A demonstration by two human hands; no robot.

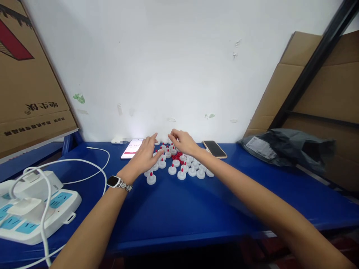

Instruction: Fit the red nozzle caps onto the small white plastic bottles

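Several white round caps with red tips (181,174) lie in a cluster on the blue table (179,213), with a small heap of loose red pieces (176,156) in their midst. My left hand (144,157), with a watch on its wrist, lies over the left side of the cluster, fingers stretched out and touching caps. At the far edge of the cluster my right hand (182,142) reaches in with its fingers curled and pinched together; what they hold is too small to make out.
A lit phone (131,148) lies left of the caps, a dark phone (214,149) right of them. A white power strip (33,209) with cables sits at the near left. A dark plastic bag (288,147) and cardboard boxes (28,82) flank the table.
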